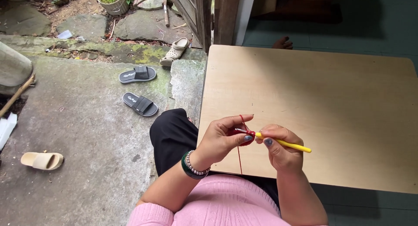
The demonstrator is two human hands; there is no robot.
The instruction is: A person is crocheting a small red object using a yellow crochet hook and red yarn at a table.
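- Two black slide sandals (138,87) lie on the stone floor, well left of the person.
- Left hand (224,139): fingers pinched on red yarn (242,119) at the near edge of the wooden surface (331,104).
- Right hand (281,150): fingers clamped on a yellow crochet hook (285,143), its tip in the yarn.

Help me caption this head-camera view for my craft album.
Left hand pinching red yarn while right hand works a yellow crochet hook over a wooden table.
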